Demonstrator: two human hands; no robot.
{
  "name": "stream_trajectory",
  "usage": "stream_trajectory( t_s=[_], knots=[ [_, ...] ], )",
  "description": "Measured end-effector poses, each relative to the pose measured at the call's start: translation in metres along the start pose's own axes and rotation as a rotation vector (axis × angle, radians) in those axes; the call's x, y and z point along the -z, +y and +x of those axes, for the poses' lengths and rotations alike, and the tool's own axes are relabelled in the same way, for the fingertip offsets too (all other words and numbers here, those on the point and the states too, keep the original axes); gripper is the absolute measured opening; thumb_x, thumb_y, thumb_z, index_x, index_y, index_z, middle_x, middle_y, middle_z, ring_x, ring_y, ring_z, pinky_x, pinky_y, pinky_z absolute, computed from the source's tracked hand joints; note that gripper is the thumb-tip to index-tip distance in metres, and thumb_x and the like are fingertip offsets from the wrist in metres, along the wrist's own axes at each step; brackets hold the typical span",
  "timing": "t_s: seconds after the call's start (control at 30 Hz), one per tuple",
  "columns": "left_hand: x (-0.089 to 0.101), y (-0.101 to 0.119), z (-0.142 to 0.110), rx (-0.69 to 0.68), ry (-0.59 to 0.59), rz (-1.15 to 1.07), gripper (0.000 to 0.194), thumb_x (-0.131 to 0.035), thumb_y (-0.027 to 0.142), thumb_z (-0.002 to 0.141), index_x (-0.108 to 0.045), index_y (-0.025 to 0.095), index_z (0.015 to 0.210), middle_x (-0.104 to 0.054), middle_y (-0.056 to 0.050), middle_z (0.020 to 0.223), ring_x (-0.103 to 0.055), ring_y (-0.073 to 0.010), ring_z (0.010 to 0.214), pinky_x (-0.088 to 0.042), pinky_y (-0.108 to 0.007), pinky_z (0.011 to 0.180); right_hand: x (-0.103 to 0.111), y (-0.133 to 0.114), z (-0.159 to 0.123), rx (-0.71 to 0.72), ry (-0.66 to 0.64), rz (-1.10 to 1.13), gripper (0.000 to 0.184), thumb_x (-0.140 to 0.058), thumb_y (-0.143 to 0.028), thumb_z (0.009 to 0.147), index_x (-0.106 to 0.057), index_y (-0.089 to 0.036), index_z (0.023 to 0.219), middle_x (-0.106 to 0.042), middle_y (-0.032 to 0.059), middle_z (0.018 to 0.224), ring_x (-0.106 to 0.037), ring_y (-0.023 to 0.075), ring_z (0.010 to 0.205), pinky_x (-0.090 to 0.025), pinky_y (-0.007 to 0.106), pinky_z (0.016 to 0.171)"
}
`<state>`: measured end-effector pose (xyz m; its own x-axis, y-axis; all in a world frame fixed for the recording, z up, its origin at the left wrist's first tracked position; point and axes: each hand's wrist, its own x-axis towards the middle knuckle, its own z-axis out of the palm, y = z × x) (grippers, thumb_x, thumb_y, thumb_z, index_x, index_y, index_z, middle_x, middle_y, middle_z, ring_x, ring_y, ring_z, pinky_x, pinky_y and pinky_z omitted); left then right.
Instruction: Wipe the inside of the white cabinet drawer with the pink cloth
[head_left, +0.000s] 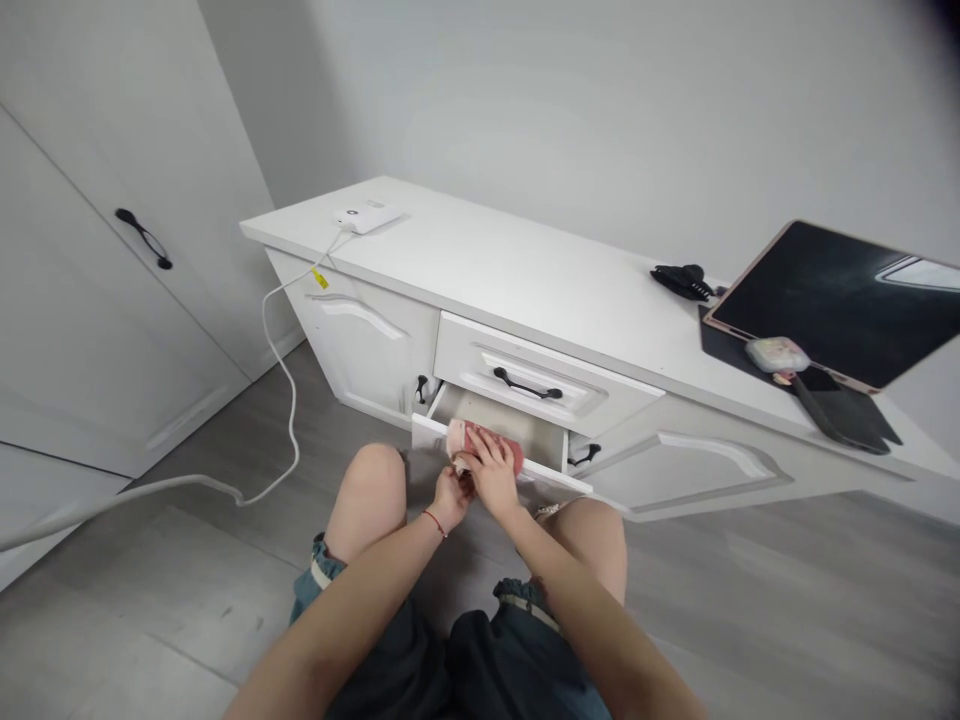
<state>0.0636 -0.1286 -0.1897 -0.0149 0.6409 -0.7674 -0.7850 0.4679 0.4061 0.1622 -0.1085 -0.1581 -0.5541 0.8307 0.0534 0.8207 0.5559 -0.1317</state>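
Note:
A soft-looking roll (514, 452), dusty red with a pale pink-white end, lies across the front of the pulled-out drawer (550, 474). Whether it is cloth or something else, I cannot tell. My right hand (491, 475) rests over its top, fingers curved round it. At its pale left end, on the near side, my left hand (452, 498) is closed with the fingertips pinching its edge; they are partly hidden by the right hand. The part of the drawer interior that shows is pale. Both hands are between my knees, close to the drawer front.
Above is a shut drawer with a black handle (527, 385). The white cabinet top (517, 265) bears a white device (366, 216) with a cable (291, 400), a black clip-like item (682, 281), a tablet (840, 300) and a small case (778, 354). A wardrobe (82, 300) stands left.

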Motion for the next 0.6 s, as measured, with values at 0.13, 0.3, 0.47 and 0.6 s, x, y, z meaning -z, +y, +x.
stream_trajectory(
  t_s=[0.13,0.3,0.47,0.6],
  knots=[
    [-0.001,0.003,-0.004,-0.056,-0.064,-0.051,0.036,-0.03,0.038,0.096,-0.061,0.023,0.089,-0.069,-0.013,0.105,-0.065,-0.0248,0.097,-0.05,-0.038,0.072,-0.018,-0.008,0.022,0.241,-0.003,-0.063,0.046,-0.041,-0.019,0.095,-0.049,-0.022,0.14,-0.025,0.0018,0.161,-0.011,0.0261,0.15,-0.016,0.052,0.118],
    [-0.003,0.003,-0.006,0.022,-0.118,-0.067,0.04,-0.034,0.046,0.096,-0.064,0.021,0.088,-0.07,-0.013,0.094,-0.063,-0.0264,0.092,-0.048,-0.039,0.077,-0.037,0.018,0.017,0.482,0.041,-0.164,0.05,-0.042,-0.01,0.091,-0.047,-0.014,0.141,-0.044,0.0047,0.152,-0.029,0.0189,0.145,-0.027,0.037,0.116],
    [-0.004,0.001,-0.003,0.055,-0.111,-0.014,0.027,-0.044,0.035,0.094,-0.06,0.02,0.077,-0.064,-0.004,0.076,-0.06,-0.0167,0.074,-0.045,-0.031,0.072,-0.037,0.05,-0.019,0.357,0.156,-0.164,0.047,-0.047,-0.014,0.092,-0.053,-0.02,0.138,-0.054,0.0046,0.144,-0.038,0.0237,0.138,-0.031,0.043,0.111],
    [-0.004,-0.001,-0.001,0.043,-0.112,0.018,0.021,-0.048,0.029,0.091,-0.058,0.02,0.076,-0.063,-0.002,0.077,-0.06,-0.0143,0.072,-0.045,-0.028,0.073,-0.04,0.062,-0.054,0.067,0.319,-0.137,0.036,-0.054,-0.016,0.09,-0.067,-0.029,0.121,-0.065,0.0071,0.128,-0.046,0.0268,0.125,-0.03,0.045,0.104]
  ],
)
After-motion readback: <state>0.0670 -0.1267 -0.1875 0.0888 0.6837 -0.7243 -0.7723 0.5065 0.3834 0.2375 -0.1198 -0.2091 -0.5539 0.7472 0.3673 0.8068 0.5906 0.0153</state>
